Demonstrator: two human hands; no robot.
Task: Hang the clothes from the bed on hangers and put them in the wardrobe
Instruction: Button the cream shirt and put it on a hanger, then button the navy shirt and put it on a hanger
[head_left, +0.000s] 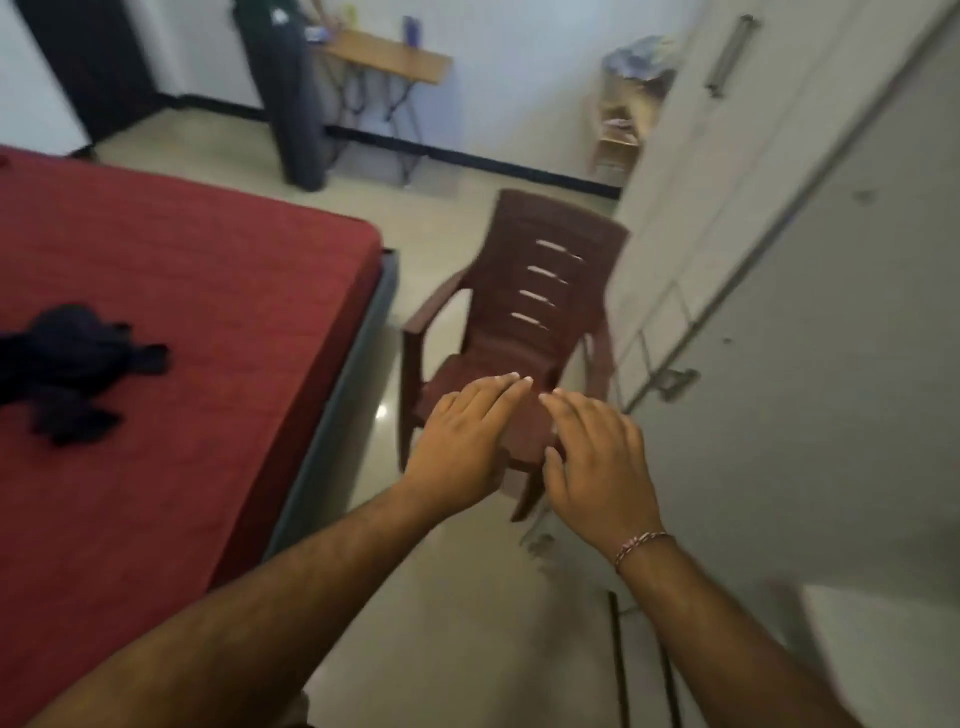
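A crumpled dark garment (72, 371) lies on the red bed (197, 291) at the left. The grey wardrobe (810, 322) with its doors closed fills the right side; a long handle (731, 54) shows near the top. My left hand (467, 441) and my right hand (597, 457) are held out side by side in the air, palms down, fingers straight, holding nothing. They hover in front of a brown plastic chair (540, 291). No hanger is in view. The picture is blurred by motion.
The brown chair stands on the pale tiled floor (467, 623) between bed and wardrobe. A wooden folding table (395, 60) and a dark rolled mat (296, 104) stand by the far wall. A cardboard box (623, 119) sits beside the wardrobe's far end.
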